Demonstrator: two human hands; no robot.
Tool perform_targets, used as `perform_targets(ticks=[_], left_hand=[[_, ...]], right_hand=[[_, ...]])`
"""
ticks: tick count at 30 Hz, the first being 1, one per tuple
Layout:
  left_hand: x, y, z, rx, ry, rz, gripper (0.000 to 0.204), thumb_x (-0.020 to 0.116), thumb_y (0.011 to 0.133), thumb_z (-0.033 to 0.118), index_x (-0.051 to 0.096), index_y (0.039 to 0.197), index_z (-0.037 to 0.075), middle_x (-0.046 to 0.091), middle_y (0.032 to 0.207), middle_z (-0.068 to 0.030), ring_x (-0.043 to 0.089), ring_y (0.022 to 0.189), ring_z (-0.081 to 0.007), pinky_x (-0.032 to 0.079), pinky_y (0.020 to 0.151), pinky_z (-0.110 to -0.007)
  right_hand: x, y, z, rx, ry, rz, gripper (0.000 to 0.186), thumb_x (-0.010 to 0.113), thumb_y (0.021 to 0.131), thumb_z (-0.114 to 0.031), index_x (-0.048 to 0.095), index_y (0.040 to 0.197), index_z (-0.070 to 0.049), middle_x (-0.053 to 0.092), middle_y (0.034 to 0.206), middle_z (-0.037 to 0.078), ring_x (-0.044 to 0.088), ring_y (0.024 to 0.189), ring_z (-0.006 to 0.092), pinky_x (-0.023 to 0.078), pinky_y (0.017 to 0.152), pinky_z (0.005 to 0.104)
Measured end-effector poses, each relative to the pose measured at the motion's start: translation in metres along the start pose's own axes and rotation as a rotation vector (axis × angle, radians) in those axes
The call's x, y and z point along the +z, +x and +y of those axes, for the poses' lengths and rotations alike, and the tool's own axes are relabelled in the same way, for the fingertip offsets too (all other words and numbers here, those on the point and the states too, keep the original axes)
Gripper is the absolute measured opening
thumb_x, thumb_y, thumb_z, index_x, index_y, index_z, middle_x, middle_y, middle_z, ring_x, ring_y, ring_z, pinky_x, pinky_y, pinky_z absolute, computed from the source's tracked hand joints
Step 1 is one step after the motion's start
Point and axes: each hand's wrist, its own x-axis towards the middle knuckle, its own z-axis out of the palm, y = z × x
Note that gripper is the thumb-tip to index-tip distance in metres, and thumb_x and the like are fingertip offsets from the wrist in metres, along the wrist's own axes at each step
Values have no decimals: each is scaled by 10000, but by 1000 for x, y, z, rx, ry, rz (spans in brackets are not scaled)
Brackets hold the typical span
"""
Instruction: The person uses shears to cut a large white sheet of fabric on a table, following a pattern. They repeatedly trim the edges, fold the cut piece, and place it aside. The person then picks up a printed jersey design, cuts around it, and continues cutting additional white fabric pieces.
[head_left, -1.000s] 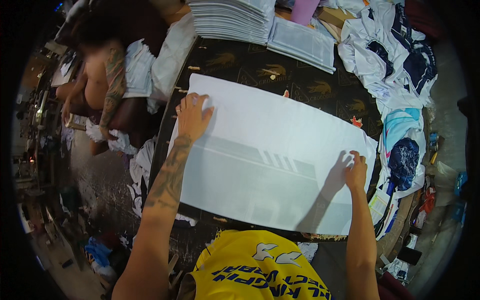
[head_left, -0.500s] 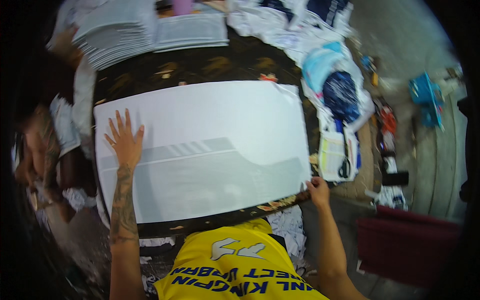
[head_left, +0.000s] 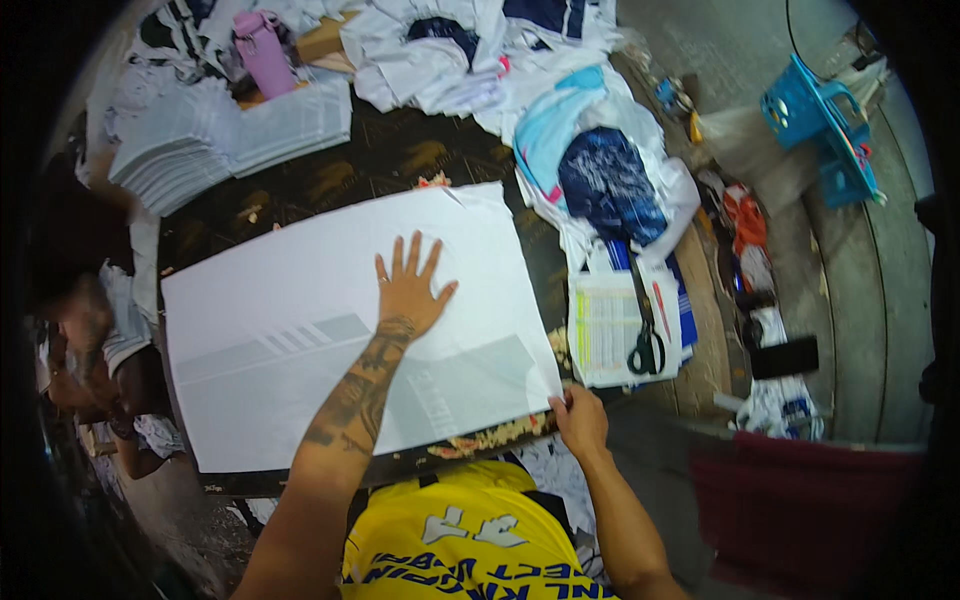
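A large white sheet with a grey printed pattern lies across the dark patterned table. Whether it is cloth or paper, I cannot tell for sure. My left hand rests flat on its upper right part, fingers spread and a ring on one of them. At the sheet's near right corner, my right hand pinches the edge between thumb and fingers. That corner is slightly lifted and curled.
Stacked grey-white printed sheets lie at the far left, near a pink bottle. Black scissors lie on papers at the right, below bundled white and navy cloth. Another person sits at the left. A blue basket stands far right.
My left hand has slid from the sheet's left side to its upper right part. My right hand still holds the near right corner. The view has turned toward the right.
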Motion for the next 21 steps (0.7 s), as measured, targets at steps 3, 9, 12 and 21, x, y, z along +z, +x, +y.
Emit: perform_targets(ticks=[3, 9, 12, 21], left_hand=[[-2, 2, 1, -59, -77, 57, 743, 574, 1075, 533, 347, 1719, 242, 274, 1789, -141, 159, 1665, -409, 59, 1289, -738], [-38, -96, -84, -280, -32, 189, 655, 633, 1050, 295, 462, 1662, 134, 293, 1780, -168, 188, 1646, -467, 132, 1292, -694], [-69, -186, -118, -455, 73, 255, 579, 643, 1039, 183, 529, 1598, 86, 395, 1713, -212, 282, 1606, -477, 226, 1297, -624], [-108, -350, -37, -1072, 274, 147, 489, 683, 1063, 313, 621, 1473, 54, 563, 1523, -220, 519, 1398, -452, 448, 1152, -570]], right_hand=[[-30, 28, -11, -4, 112, -34, 290, 784, 982, -318, 662, 1014, -57, 730, 798, 171, 734, 791, 407, 542, 696, 524], [-73, 186, -112, -456, 329, 160, 304, 752, 988, -297, 671, 904, -16, 697, 782, 201, 685, 747, 437, 505, 670, 519], [-80, 322, -193, -755, 347, 386, 297, 769, 979, -283, 715, 901, -1, 696, 812, 210, 686, 776, 417, 514, 702, 507], [-67, 575, -394, -699, 313, 437, 516, 775, 980, -392, 727, 1244, 49, 741, 1201, 297, 730, 1045, 421, 574, 907, 487]])
